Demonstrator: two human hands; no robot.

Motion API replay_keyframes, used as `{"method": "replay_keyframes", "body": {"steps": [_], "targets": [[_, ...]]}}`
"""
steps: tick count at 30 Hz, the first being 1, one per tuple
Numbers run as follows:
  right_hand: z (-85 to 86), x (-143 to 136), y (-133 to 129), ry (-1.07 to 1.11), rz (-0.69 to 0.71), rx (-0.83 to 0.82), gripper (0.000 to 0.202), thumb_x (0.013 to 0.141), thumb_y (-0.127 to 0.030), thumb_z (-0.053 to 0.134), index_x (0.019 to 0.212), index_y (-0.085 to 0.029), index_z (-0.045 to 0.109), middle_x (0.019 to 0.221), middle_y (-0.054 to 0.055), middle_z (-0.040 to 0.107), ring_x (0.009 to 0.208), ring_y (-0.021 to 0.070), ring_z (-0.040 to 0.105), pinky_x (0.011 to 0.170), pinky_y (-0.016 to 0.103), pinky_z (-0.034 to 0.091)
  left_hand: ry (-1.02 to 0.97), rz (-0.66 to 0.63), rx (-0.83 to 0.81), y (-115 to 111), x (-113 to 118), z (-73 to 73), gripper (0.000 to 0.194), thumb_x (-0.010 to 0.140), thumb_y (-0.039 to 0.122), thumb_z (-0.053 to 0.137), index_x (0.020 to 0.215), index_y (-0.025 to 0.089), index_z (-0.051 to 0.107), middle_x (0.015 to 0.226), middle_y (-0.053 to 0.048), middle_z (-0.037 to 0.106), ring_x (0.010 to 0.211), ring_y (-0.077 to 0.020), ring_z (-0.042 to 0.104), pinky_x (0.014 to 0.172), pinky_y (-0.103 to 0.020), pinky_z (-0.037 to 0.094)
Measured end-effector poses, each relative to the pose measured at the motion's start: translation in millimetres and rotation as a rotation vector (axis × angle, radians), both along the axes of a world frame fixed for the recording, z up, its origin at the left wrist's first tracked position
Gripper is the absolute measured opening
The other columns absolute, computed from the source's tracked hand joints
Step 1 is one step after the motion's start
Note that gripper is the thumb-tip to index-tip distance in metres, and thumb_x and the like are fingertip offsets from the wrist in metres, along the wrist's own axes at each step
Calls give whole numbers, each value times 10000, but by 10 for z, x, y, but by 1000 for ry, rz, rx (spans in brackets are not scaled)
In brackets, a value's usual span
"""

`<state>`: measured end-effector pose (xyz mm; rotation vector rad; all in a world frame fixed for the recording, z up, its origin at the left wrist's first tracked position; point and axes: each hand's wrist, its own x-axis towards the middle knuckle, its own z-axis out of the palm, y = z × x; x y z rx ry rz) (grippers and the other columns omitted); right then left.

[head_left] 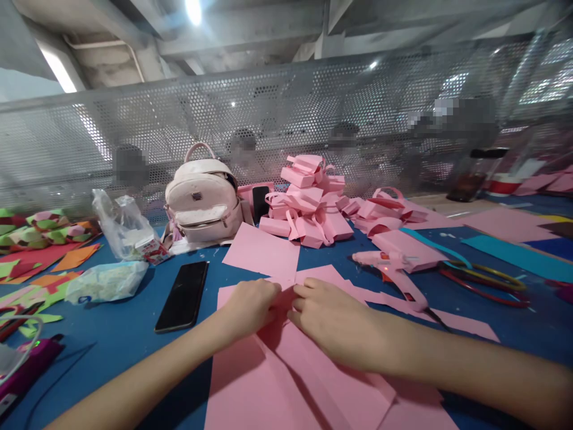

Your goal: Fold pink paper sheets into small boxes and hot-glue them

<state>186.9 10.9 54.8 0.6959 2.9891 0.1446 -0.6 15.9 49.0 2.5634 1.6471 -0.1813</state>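
Both my hands meet at the far end of a folded pink paper sheet point(331, 382), which lies over other pink sheets point(237, 388) on the blue table. My left hand point(253, 307) is closed, its fingers curled on the paper's far edge. Close beside it, my right hand point(329, 316) is closed too, with fingertips pinching the same sheet. The fold stands slightly raised between my wrists. Parts of both hands' fingertips are hidden by the paper and knuckles. Another pink sheet point(264, 254) lies just beyond the left hand.
A pile of pink paper bags point(313, 203) stands behind. To the right lie a pink glue gun point(396, 275) and coloured hoops point(487, 283). On the left are a black phone point(182, 297), a backpack point(203, 203), a plastic bag point(120, 227) and a purple power strip point(27, 370).
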Motion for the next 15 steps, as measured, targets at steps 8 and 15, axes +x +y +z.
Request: {"method": "replay_keyframes", "body": {"steps": [8,15], "targets": [[105,-64,-34,37,-23,-28,233,867,-28,600,1014,-139,742,994,94,752,969,259,634,846,397,413,-26,-12,-35,21,-39,-15,174,888,307,625,1027,203,643,1051,-100,750,985,-330,726,738,-342,539],[29,-29,-15,27,15,-36,264,828,10,598,1008,-118,742,1019,112,751,1008,283,643,863,418,451,-39,-9,-52,24,-52,-22,164,874,269,618,1023,201,634,1044,-101,743,984,-326,720,735,-333,527]]}}
